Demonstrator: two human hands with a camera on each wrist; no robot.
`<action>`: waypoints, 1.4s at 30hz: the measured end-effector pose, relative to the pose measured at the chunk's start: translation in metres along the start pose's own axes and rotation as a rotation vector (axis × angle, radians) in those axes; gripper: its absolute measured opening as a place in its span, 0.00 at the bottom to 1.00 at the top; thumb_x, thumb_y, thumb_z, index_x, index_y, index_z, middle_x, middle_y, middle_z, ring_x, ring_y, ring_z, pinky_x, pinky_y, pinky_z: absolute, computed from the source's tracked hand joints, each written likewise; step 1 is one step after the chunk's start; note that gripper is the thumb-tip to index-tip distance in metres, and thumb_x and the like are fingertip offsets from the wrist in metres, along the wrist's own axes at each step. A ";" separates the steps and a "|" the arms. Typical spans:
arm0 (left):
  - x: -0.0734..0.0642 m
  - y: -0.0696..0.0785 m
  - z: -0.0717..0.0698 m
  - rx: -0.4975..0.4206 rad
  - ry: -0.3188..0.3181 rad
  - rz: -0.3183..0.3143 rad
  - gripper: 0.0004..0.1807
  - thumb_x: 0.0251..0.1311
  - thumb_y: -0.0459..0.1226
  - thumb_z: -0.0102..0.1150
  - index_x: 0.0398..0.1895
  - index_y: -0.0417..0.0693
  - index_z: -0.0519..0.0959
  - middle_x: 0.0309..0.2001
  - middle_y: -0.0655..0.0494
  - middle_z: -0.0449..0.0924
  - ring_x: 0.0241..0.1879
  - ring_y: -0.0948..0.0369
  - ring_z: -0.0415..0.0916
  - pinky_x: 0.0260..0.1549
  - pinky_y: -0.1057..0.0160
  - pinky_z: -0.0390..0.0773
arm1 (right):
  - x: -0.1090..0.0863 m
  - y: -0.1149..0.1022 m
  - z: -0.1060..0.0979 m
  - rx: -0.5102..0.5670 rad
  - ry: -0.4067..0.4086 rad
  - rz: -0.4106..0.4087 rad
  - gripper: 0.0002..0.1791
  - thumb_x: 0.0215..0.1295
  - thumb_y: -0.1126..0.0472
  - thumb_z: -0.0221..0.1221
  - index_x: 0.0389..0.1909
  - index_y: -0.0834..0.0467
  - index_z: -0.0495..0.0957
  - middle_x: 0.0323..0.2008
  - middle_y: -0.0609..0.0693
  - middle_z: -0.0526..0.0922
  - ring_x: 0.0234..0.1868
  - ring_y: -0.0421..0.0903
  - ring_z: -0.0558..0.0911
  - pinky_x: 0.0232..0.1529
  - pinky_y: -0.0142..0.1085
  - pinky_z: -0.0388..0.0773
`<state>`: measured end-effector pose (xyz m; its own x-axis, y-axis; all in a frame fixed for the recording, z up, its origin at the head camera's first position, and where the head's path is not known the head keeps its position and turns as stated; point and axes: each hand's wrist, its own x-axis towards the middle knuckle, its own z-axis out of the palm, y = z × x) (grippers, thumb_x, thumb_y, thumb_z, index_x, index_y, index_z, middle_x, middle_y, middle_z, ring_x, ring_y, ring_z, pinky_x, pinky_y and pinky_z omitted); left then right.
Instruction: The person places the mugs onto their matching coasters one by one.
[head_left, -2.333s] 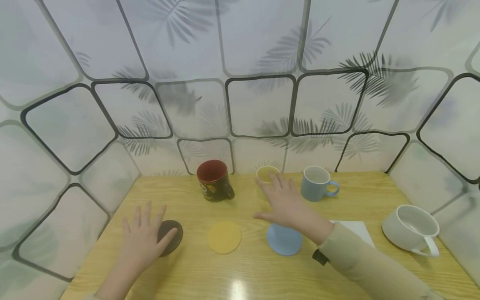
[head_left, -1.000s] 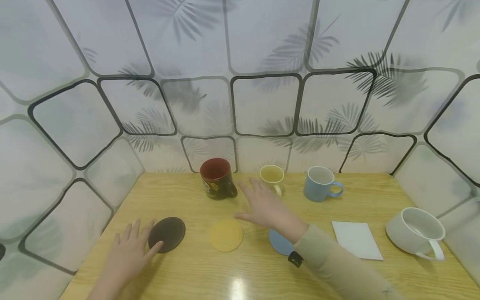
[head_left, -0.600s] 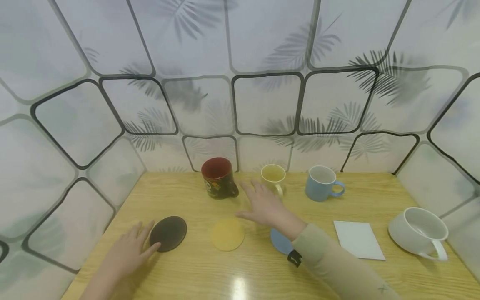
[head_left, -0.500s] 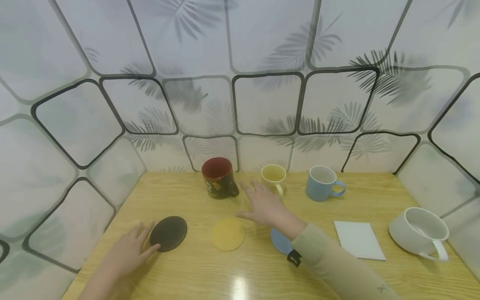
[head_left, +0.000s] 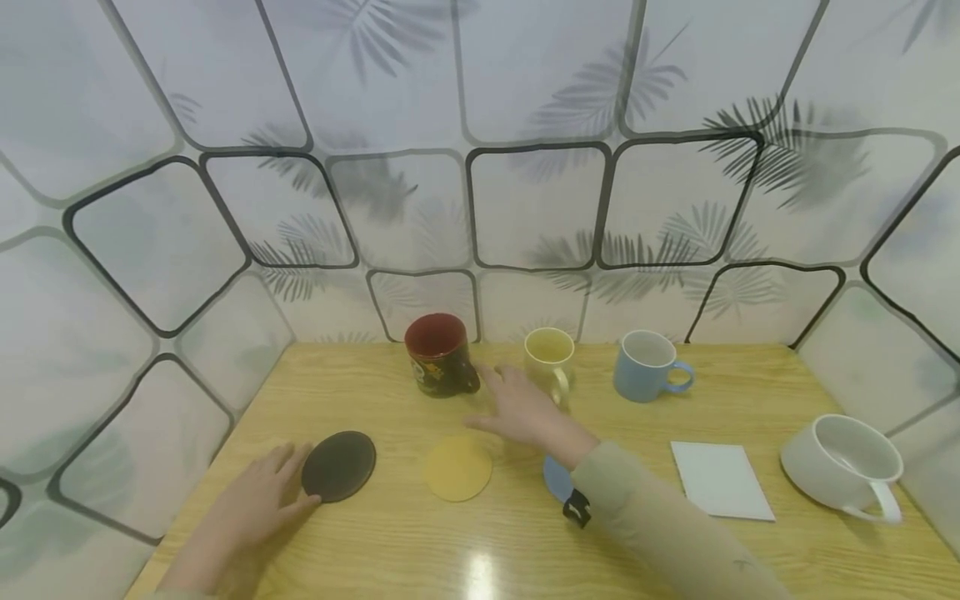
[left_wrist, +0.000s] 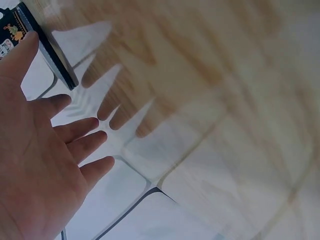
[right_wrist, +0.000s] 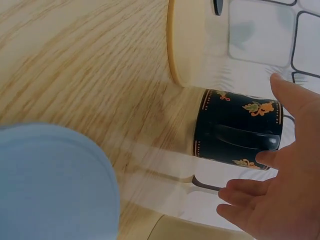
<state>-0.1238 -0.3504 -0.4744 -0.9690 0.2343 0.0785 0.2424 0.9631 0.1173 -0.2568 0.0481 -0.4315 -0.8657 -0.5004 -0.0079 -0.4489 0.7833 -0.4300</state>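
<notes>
My left hand [head_left: 255, 504] rests low over the table at the left edge of a round black coaster [head_left: 339, 467], its thumb tip at the rim; whether they touch I cannot tell. In the left wrist view its fingers [left_wrist: 82, 145] are spread and hold nothing. My right hand [head_left: 519, 408] reaches over the table with fingers extended, near the handle of a dark mug with a red inside [head_left: 438, 357]. Contact with that handle is unclear. Just behind the right hand stands a yellow mug [head_left: 549, 354]. A yellow round coaster [head_left: 458, 468] lies between the hands.
A blue coaster [head_left: 557, 477] lies partly under my right forearm. Farther right are a blue mug [head_left: 643, 367], a white square coaster [head_left: 722, 479] and a wide white mug [head_left: 836, 462]. Patterned walls enclose the wooden table [head_left: 390, 546] at the back and sides.
My right hand has moved left, from in front of the yellow mug toward the dark mug's handle. My left hand has drawn back and left, off the black coaster to its edge.
</notes>
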 end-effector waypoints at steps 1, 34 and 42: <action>0.000 0.000 0.000 0.001 0.004 0.003 0.46 0.63 0.56 0.71 0.75 0.35 0.70 0.68 0.23 0.73 0.62 0.25 0.75 0.61 0.27 0.77 | 0.001 0.000 0.001 0.001 0.002 0.002 0.52 0.69 0.35 0.66 0.85 0.54 0.56 0.77 0.68 0.66 0.77 0.67 0.68 0.74 0.62 0.73; 0.001 0.004 0.001 -0.051 -0.044 -0.028 0.45 0.65 0.56 0.69 0.75 0.34 0.69 0.71 0.21 0.68 0.67 0.24 0.70 0.63 0.26 0.76 | 0.051 0.013 0.028 0.363 0.044 -0.085 0.32 0.74 0.49 0.65 0.73 0.60 0.73 0.69 0.60 0.80 0.70 0.59 0.80 0.75 0.55 0.75; 0.001 0.002 0.003 -0.062 -0.041 -0.027 0.45 0.65 0.56 0.69 0.75 0.35 0.70 0.71 0.21 0.68 0.67 0.24 0.70 0.63 0.25 0.75 | 0.054 0.012 0.028 0.430 0.047 -0.073 0.28 0.75 0.49 0.62 0.68 0.62 0.76 0.65 0.60 0.84 0.68 0.60 0.82 0.72 0.57 0.78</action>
<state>-0.1240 -0.3479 -0.4769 -0.9761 0.2148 0.0341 0.2174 0.9594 0.1795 -0.3023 0.0203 -0.4623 -0.8489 -0.5235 0.0731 -0.3846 0.5169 -0.7648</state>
